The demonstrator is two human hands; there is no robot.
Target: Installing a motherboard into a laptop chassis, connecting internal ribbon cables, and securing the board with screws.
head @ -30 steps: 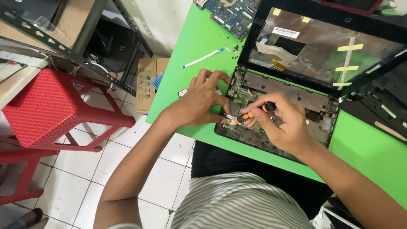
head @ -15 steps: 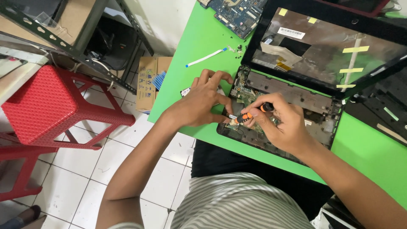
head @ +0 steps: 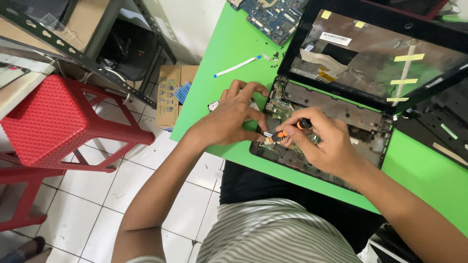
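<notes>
Right hand (head: 325,141) fingers pinching slim orange-black screwdriver (head: 287,131); left hand (head: 233,116) fingers curled, steadying its metal tip over opened black plastic laptop base (head: 341,109), green counter (head: 419,165).

Brown cardboard box (head: 169,95) stands on the tiled floor against the green table's left edge, flap open, blue printed graphics on its side. Laptop screen panel (head: 378,58) lies tilted open at the table's far side, dark back exposed. White rectangular barcode sticker (head: 335,38) near its top, yellow tape strips (head: 408,57) toward its right.
</notes>
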